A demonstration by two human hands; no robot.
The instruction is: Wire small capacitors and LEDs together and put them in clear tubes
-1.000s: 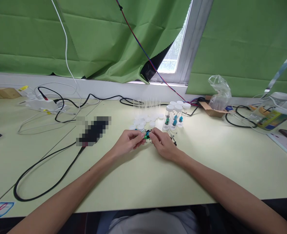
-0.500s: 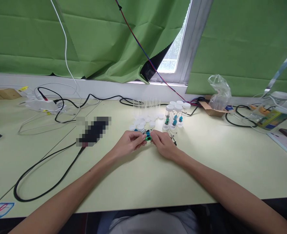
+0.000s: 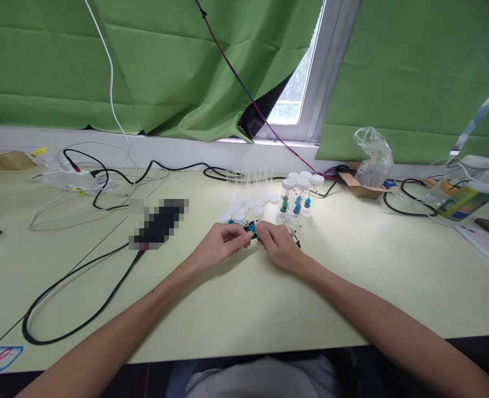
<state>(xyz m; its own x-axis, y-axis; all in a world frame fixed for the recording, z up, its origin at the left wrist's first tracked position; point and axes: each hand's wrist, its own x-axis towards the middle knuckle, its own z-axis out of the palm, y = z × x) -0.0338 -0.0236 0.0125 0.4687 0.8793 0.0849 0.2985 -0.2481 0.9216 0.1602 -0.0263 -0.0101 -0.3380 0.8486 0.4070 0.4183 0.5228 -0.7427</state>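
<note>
My left hand (image 3: 223, 243) and my right hand (image 3: 280, 245) meet over the table, thumbs and fingers pinched from both sides on a small green piece (image 3: 255, 236). The fingers cover most of it, so its exact kind does not show. Just behind lies a blue piece (image 3: 251, 227) among thin metal and dark bits. White round caps (image 3: 239, 209) lie beyond my left hand. Past my right hand stand several clear tubes (image 3: 287, 200) with white lids and blue or green pieces inside. Thin metal rods (image 3: 293, 229) lie by my right knuckles.
Several open clear tubes (image 3: 248, 182) stand behind the caps. A black cable (image 3: 76, 265) loops across the left side. At the right are a cardboard box (image 3: 363, 188) with a plastic bag, a lidded container (image 3: 456, 190) and a phone (image 3: 487, 243).
My left thumb and fingers have shifted slightly on the small green piece, which now shows less of its face. My right hand keeps its place.
</note>
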